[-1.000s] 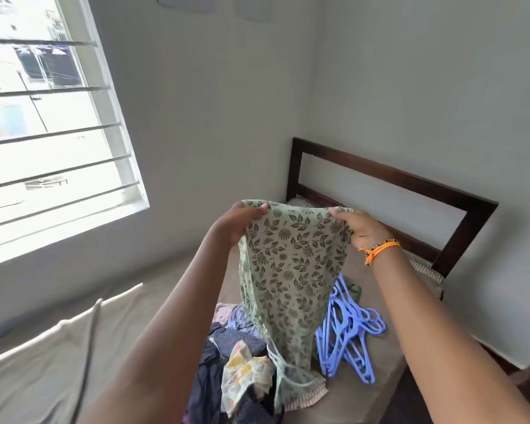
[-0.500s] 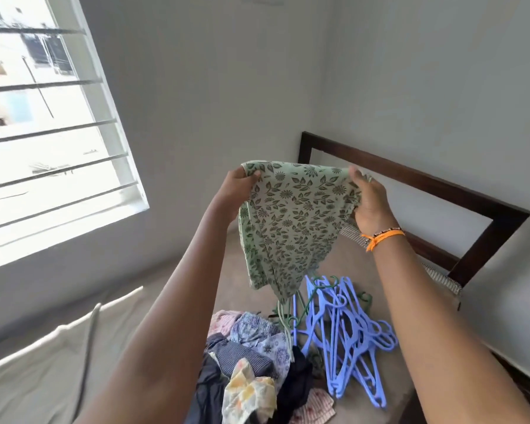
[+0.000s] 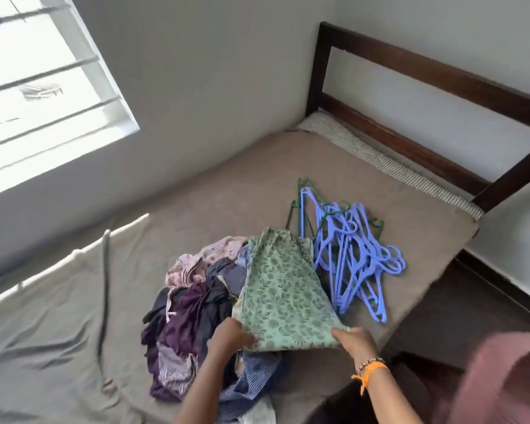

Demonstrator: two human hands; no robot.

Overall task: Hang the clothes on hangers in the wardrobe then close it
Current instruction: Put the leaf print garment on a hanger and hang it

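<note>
Head view, L to R: window [image 3: 43, 96]; bed [image 3: 74, 316] w/ clothes pile [image 3: 190, 313]; left hand [image 3: 228, 336] and right hand [image 3: 354, 339] each grip a near corner of the green leaf-print garment [image 3: 283, 289], laid flat over pile's right edge; blue hangers [image 3: 349, 258] just beside it; headboard [image 3: 435, 78].

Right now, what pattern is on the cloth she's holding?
Pale green cloth with a darker leaf print; head view.
</note>
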